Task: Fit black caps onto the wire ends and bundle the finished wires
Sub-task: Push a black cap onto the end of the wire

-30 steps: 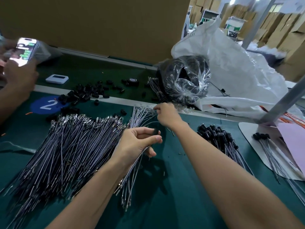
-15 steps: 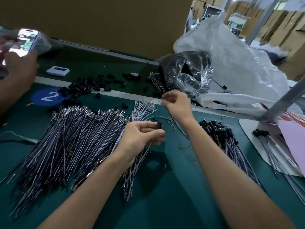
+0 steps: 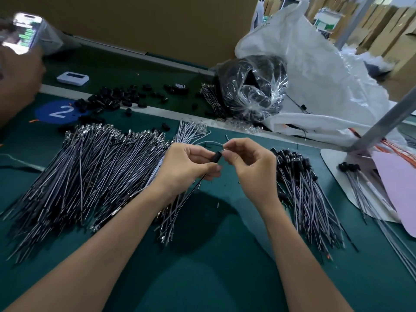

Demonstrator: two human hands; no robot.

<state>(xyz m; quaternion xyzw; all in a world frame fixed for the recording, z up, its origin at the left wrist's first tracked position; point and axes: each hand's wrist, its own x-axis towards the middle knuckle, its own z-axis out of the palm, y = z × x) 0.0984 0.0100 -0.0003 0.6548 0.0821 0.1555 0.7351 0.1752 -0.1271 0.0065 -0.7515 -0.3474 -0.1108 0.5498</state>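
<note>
Left of centre lie the uncapped wires [image 3: 90, 172]. My left hand [image 3: 186, 167] pinches one black cap [image 3: 216, 156] between thumb and fingers; my right hand [image 3: 249, 163] pinches a wire end [image 3: 222, 150] at its mouth. Capping step, I judge: next needs a straight push in.

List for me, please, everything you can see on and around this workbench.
uncapped wires: many, grey with silver ends, heaped left on the table
capped wires: many, grey with black caps, heaped on the right
small capped bundle: few, grey and black, far right
loose caps: many, black, scattered far left
clear bag: one, dark contents, far centre
white sack: one, white, behind the bag
white device: one, far left
phone: one, lit, in another person's hand, top left
held cap: one, black, centre
held wire: one, grey, arcing above the cap
left hand: one, pinches the held cap
right hand: one, pinches the held wire
</note>
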